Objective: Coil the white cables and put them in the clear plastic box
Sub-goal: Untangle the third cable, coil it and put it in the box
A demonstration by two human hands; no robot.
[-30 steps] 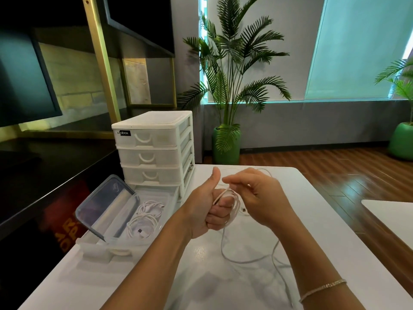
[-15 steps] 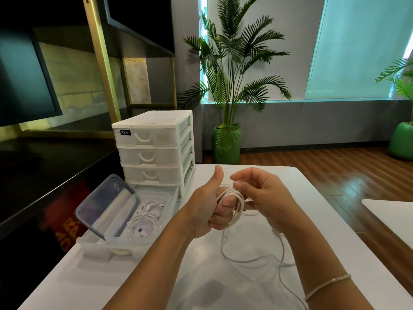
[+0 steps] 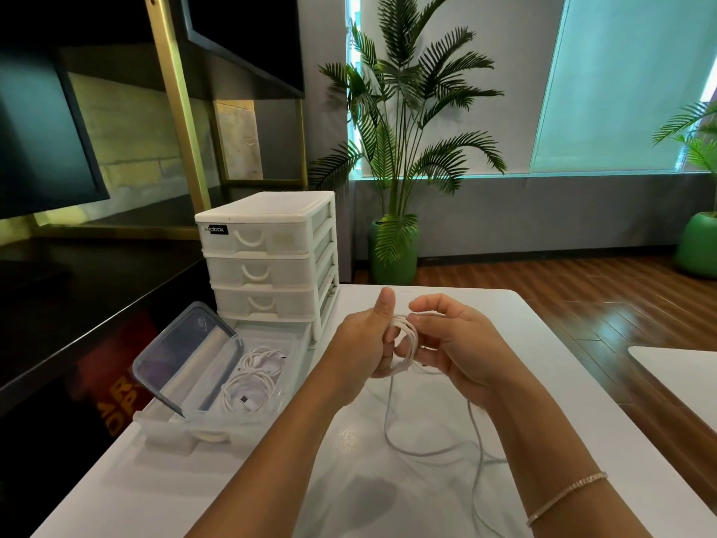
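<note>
A white cable is wound in several loops around the curled fingers of my left hand, whose thumb points up. My right hand pinches the strand beside the loops. The loose tail of the cable hangs down and trails over the white table. To the left stands the clear plastic box, set in a pulled-out drawer, with its lid propped open. Two coiled white cables lie inside it.
A white four-drawer unit stands at the table's back left, with its bottom drawer pulled out. A dark counter runs along the left. A potted palm stands behind the table. Another white table's corner shows at right.
My right hand has carried the strand round my left fingers, adding loops. The loose tail on the table has grown shorter and shifted.
</note>
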